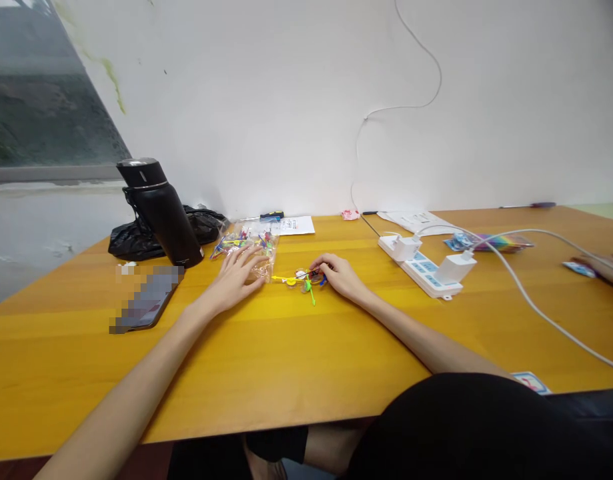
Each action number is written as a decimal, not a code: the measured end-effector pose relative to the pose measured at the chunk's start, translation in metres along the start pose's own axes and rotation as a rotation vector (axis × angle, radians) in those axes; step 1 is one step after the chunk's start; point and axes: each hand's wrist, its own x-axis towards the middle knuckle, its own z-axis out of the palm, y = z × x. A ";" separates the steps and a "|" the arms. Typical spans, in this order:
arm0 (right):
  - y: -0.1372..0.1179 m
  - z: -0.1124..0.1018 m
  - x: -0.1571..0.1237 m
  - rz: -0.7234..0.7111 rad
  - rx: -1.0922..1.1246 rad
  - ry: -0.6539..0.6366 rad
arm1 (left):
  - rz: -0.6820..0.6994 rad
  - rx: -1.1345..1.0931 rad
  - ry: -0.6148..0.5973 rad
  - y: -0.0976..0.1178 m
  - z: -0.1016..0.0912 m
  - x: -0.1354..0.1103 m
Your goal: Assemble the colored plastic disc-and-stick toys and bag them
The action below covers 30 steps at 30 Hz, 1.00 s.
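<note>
Pieces of coloured plastic (307, 287) lay out on the table (286, 373) between the hands; others remained in the clear bag (264, 268) at the left hand (231, 280). That hand was spread open, gripping nothing visible. The right hand (340, 277) curled with its fingertips at a thin dark piece (314, 272); whether they pinched it could not be told. Joins between the pieces were too small to make out, and the left fingers hid part of the bag. Well right of both, another person's hand (609, 268) was cut off.

The head camera looks down across the table (281, 373).
</note>
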 end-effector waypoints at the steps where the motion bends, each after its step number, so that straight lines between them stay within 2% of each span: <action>1: 0.000 0.000 0.000 -0.002 0.001 0.001 | -0.027 0.009 0.002 -0.003 0.001 -0.001; 4: -0.001 0.001 0.000 0.028 0.056 -0.001 | -0.103 0.088 0.041 -0.011 0.001 -0.004; 9: -0.007 0.002 -0.003 0.189 0.256 -0.032 | -0.155 0.164 0.103 -0.012 -0.002 -0.005; 16: -0.008 -0.001 -0.001 0.199 0.343 0.012 | -0.164 0.175 0.125 -0.006 -0.003 -0.005; 19: -0.007 -0.002 0.003 0.159 0.357 0.088 | -0.152 0.192 0.142 -0.003 -0.004 -0.004; 21: -0.007 -0.003 0.005 0.114 0.392 0.145 | -0.115 0.190 0.187 0.003 -0.007 -0.002; 24: -0.011 0.000 0.006 0.089 0.561 0.166 | 0.017 0.097 0.273 0.022 -0.012 0.002; 27: -0.021 0.004 0.002 0.111 0.720 0.087 | 0.118 -0.089 0.272 0.048 -0.010 0.004; 30: -0.035 0.008 -0.006 0.094 0.770 -0.064 | 0.116 -0.365 0.203 0.068 0.000 0.002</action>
